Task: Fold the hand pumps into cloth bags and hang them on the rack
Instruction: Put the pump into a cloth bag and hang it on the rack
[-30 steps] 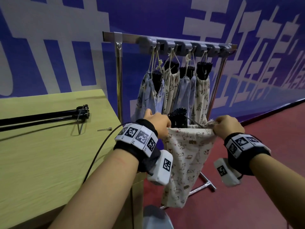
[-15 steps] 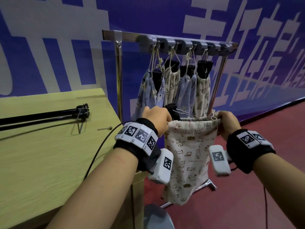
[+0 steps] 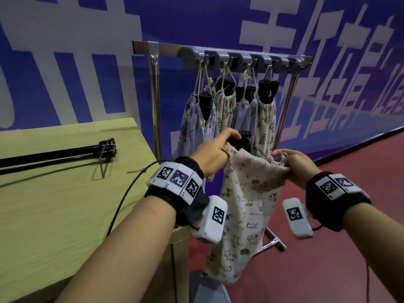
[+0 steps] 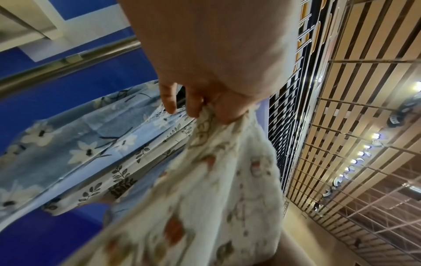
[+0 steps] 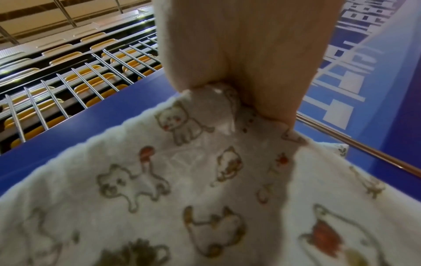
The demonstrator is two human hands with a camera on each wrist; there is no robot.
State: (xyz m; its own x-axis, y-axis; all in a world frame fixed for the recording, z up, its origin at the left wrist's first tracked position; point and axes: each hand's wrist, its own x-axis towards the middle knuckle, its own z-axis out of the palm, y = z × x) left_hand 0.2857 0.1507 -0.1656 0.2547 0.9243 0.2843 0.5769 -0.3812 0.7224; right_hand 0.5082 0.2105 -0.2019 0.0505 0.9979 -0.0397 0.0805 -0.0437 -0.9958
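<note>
A cream cat-print cloth bag hangs between my hands in front of the rack. The black top of a hand pump sticks out of its mouth. My left hand pinches the left side of the bag's mouth. My right hand grips the right side of the mouth. Several filled bags hang by drawstrings from the rack's hooks. Another black hand pump lies on the wooden table to the left.
A small metal needle lies on the table beside a black cable. The rack's upright post stands at the table's far corner, its foot on the red floor. A blue lettered wall runs behind.
Both hands have lifted the bag's mouth higher and drawn closer together, so the opening now sags and bunches between them instead of being stretched flat.
</note>
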